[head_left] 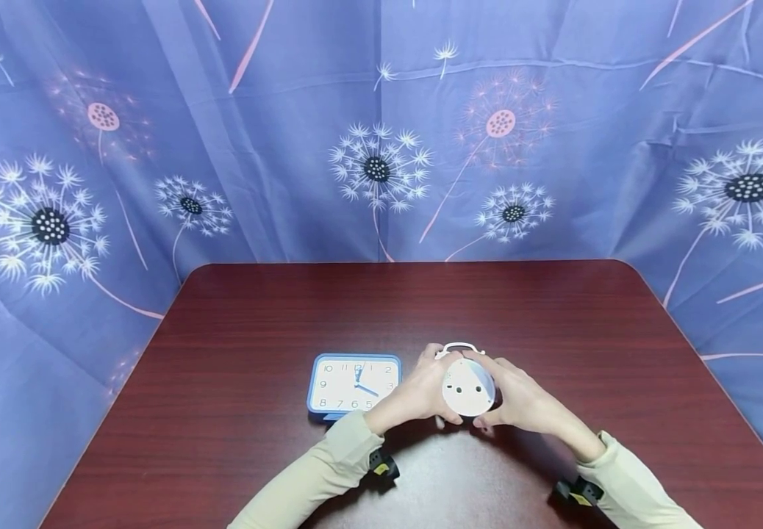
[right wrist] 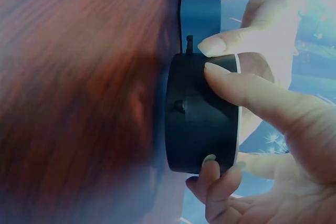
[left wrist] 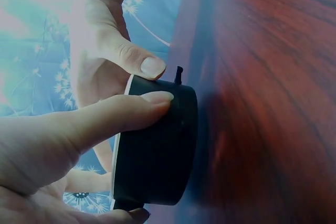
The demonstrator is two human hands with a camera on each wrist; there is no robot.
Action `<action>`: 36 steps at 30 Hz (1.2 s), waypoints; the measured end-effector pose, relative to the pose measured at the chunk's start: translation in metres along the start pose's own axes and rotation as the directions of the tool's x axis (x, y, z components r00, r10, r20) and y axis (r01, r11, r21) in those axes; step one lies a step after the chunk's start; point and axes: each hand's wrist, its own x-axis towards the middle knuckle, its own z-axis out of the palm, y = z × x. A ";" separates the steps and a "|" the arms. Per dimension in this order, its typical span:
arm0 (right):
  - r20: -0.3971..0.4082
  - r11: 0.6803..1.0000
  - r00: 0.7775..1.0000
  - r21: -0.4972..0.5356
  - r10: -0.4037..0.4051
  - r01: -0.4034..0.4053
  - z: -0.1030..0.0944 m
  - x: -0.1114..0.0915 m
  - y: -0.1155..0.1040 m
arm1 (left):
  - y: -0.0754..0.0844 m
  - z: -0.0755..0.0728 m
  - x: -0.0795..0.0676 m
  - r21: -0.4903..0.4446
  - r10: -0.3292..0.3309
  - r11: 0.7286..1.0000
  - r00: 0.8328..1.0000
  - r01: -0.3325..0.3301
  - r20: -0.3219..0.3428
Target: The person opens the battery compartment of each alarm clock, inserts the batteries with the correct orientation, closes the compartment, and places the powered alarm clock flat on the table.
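Note:
A small round alarm clock, with a white carrying handle at its top, is held between both hands. Its pale round side with small dark spots shows in the head view; no dial is visible on it. My left hand grips its left side and my right hand its right. In the left wrist view, the left thumb presses the dark side wall of the clock. From the right wrist, the right thumb and fingers are seen round the same wall. A small dark peg juts from its edge.
A blue rectangular clock with a white dial stands just left of the left hand. Both rest over a dark red wooden table. A blue curtain with dandelion prints hangs behind and beside the table.

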 end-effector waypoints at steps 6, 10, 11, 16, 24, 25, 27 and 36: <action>-0.034 1.000 0.999 0.010 -0.010 0.010 -0.004 -0.001 -0.004 | 0.001 -0.006 -0.001 -0.028 -0.001 1.000 1.000 0.001 -0.010; -0.056 0.999 0.998 0.032 -0.031 0.033 -0.007 -0.002 -0.006 | 0.002 -0.010 -0.002 -0.051 0.007 0.999 1.000 -0.008 -0.026; -0.064 0.998 0.997 0.044 -0.034 0.037 -0.008 -0.003 -0.007 | 0.002 -0.011 -0.002 -0.061 0.005 0.998 0.999 -0.007 -0.033; -0.086 0.993 0.996 0.121 0.014 -0.003 -0.011 -0.003 -0.003 | 0.001 -0.014 -0.001 -0.089 0.019 0.996 0.996 -0.026 -0.088; -0.064 0.925 0.997 0.380 0.050 -0.022 -0.010 -0.001 0.014 | -0.004 -0.014 -0.001 -0.215 0.006 0.976 0.987 -0.041 -0.163; -0.061 0.914 0.997 0.406 0.049 -0.020 -0.009 -0.001 0.016 | -0.004 -0.014 0.000 -0.234 0.006 0.971 0.986 -0.046 -0.169; -0.050 0.890 0.997 0.455 0.050 -0.021 -0.008 0.000 0.020 | -0.006 -0.014 0.000 -0.258 0.011 0.965 0.984 -0.058 -0.179; 0.010 0.781 0.999 0.624 0.036 -0.035 0.001 0.002 0.029 | -0.006 -0.015 0.000 -0.272 0.040 0.958 0.980 -0.093 -0.194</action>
